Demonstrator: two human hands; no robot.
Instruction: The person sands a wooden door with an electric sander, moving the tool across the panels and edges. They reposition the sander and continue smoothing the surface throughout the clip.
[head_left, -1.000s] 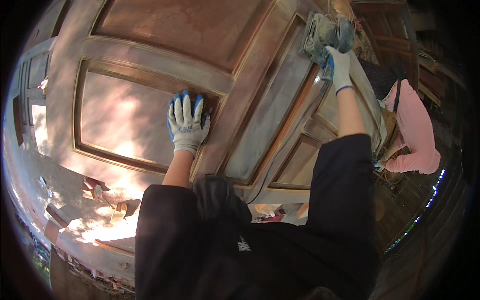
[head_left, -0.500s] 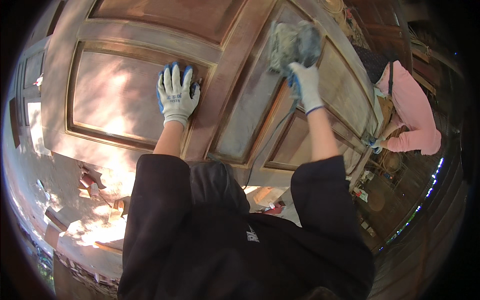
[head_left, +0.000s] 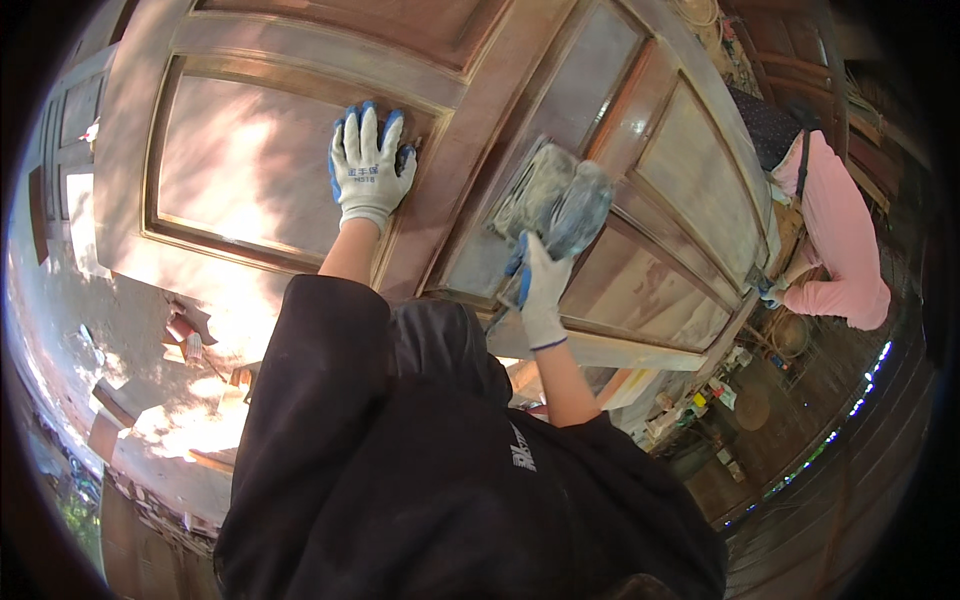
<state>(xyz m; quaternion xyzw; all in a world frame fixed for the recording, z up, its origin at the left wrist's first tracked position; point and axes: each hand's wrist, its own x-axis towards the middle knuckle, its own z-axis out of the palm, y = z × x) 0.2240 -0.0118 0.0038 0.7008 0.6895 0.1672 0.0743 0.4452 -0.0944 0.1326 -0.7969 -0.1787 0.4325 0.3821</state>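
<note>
A large panelled wooden door [head_left: 450, 137] lies in front of me, its brown surface dusty and marked with pale patches. My left hand [head_left: 370, 172], in a white and blue work glove, rests flat on the door at the right end of a recessed panel, fingers spread. In a matching glove, my right hand [head_left: 545, 285] is closed around the handle of a dust-covered power sander [head_left: 570, 205]. The sander sits over a long narrow recessed panel, right of my left hand. Its underside is hidden.
At the right a person in pink trousers [head_left: 838, 235] bends by the door's far edge, a gloved hand close to it. Wood scraps and a reddish-brown object [head_left: 182, 330] lie on the sunlit ground at left. Small items [head_left: 705, 400] litter the ground below the door's right corner.
My right hand has drawn the sander toward me and slightly left along the narrow panel. My left hand stays flat on the door. The whole view has shifted a little.
</note>
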